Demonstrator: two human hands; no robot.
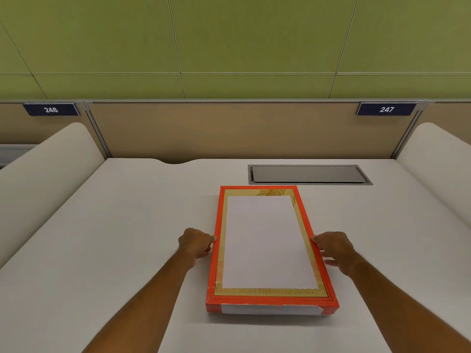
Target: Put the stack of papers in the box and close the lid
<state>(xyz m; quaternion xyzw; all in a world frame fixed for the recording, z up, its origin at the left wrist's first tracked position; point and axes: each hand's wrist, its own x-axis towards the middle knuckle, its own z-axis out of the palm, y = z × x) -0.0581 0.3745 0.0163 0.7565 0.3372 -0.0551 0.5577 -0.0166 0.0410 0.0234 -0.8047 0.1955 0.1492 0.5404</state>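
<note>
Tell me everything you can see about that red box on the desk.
The red box is flat, rectangular, apparently cardboard, with a gold patterned inner border. It lies flat on the white desk, long side running away from the person. A white stack of papers fills its middle. The left hand and right hand touch its long sides. No separate lid shows.

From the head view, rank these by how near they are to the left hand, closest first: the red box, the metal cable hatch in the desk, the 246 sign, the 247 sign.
From the left hand:
1. Red box, touching its fingers, just to the right.
2. Metal cable hatch, set in the desk beyond the box, to the right.
3. 246 sign, on the back partition, far left.
4. 247 sign, on the back partition, far right.
</note>
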